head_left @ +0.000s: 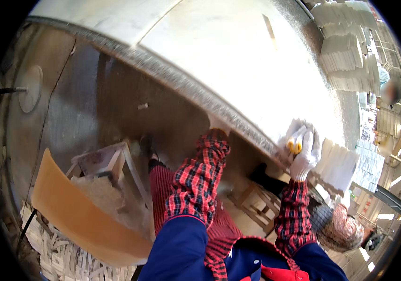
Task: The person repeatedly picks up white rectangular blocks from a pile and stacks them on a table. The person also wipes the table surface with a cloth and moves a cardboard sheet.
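Note:
My right hand [306, 152], in a white knit glove, rests at the near edge of the pale, brightly lit worktable [200, 56]. Its fingers are bent, and small yellow bits [295, 147] show at them; whether these belong to the glove or to a held thing I cannot make out. Just right of that hand stands a stack of white sheets [336, 164]. My left arm, in a red-and-black plaid sleeve [195, 180], reaches to the table's front edge. At its end my left hand [219, 122] is a pale blur, with its fingers not discernible.
A wooden stool [256, 206] and another person [343, 227] are to the right. A wooden frame [125, 164] and a curved tan board [78, 210] stand at lower left, near a heap of paper strips [64, 253]. Tall white stacks [345, 51] line the far right.

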`<state>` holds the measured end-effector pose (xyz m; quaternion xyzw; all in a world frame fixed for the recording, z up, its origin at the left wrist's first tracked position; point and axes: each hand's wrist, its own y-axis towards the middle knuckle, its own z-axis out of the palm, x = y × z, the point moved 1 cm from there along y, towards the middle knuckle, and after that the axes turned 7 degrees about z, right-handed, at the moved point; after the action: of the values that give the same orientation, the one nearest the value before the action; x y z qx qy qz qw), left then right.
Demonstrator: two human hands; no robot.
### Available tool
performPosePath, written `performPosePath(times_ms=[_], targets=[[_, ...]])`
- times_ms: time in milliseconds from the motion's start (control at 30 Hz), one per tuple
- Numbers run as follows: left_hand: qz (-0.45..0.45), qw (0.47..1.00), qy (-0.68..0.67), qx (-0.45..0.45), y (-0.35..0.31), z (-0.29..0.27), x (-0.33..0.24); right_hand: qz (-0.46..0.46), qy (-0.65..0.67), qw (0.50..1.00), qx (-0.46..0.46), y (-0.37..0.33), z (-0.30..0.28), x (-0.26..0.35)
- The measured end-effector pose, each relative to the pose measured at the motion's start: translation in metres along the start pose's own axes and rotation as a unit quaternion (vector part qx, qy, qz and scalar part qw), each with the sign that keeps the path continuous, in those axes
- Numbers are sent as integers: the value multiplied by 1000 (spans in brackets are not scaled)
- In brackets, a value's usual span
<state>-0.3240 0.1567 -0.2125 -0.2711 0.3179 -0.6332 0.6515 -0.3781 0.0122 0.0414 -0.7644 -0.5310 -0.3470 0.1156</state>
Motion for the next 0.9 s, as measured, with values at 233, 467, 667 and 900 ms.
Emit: performPosePath(times_ms=[233,467,667,900], targets=[[21,987,155,24,16,-41,25,-136,88,987,2,-74,-5,53],[143,849,507,45,13,-58,29,-181,99,977,56,-47,-17,36],[293,564,761,127,-75,-85,-35,-101,85,990,43,-38,-12,16],[365,513,758,171,-161,-115,-192,-379,107,909,137,-44,88,183]])
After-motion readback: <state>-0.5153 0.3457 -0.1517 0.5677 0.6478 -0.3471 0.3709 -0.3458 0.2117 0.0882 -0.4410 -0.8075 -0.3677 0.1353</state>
